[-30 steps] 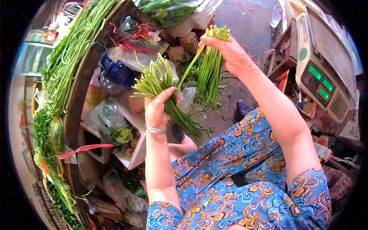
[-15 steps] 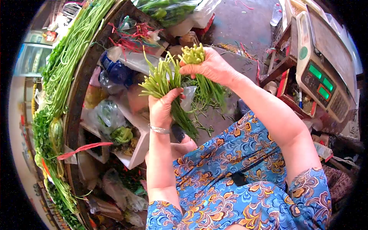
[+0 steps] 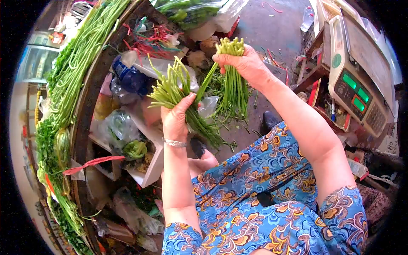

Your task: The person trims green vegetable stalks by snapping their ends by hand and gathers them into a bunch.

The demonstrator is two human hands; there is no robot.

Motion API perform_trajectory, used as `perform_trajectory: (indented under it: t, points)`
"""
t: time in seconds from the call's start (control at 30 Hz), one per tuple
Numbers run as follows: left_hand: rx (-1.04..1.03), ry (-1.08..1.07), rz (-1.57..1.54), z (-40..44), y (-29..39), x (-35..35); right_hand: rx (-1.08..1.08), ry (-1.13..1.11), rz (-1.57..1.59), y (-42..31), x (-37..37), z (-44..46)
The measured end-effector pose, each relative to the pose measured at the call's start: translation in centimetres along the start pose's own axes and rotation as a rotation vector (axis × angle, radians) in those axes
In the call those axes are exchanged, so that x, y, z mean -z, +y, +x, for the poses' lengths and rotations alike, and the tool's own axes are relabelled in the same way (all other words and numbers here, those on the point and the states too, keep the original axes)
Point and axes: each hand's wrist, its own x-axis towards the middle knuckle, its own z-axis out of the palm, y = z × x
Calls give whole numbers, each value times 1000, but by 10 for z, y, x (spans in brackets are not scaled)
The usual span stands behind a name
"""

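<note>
My left hand [image 3: 175, 120] is closed around a loose bunch of slender green vegetable stalks [image 3: 170, 87]. Their pale cut ends fan out above the fist, and the darker ends hang down to the right. Higher up, my right hand [image 3: 248, 64] grips a tighter, more even bunch of the same stalks [image 3: 235, 91], cut ends level at the top. A few stalks [image 3: 207, 80] stretch at a slant from the right hand down to the left bunch. Below both, stalk scraps [image 3: 227, 123] litter the floor. A bracelet circles my left wrist.
To the right stands a weighing scale [image 3: 359, 91] with lit green digits. Long green beans [image 3: 85, 63] and leafy greens line the curved shelf [image 3: 80, 123] on the left. Red ties [image 3: 157, 42], plastic bags [image 3: 119, 127] and a white foam box [image 3: 148, 170] lie between.
My right hand has moved up and to the right, away from the left bunch, drawing a few stalks out of it. My left hand has shifted slightly left.
</note>
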Motion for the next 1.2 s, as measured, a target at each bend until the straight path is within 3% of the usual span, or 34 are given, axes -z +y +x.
perform_trajectory:
  t: [0.17,0.23,0.3,0.37,0.43,0.53,0.8,1.1,1.2]
  points:
    - [18,75,81,3,5,23,-2,166,50,-3,23,11]
    - [-57,90,55,5,3,30,123,283,-14,-5,35,16]
    - [-91,96,131,8,3,36,101,255,64,-6,40,18]
    - [-62,83,149,5,5,34,201,181,-121,-6,39,17]
    - [-29,67,167,1,9,25,168,182,-107,0,29,15]
    - [126,-31,152,-6,12,8,81,-21,-110,5,16,10]
    - [136,-132,212,-10,6,-9,-69,-226,-47,7,-10,0]
    - [184,-102,142,-3,-5,1,13,-217,-203,13,-3,0]
    - [166,-102,172,-5,-8,-3,-22,-219,-49,11,-9,-3]
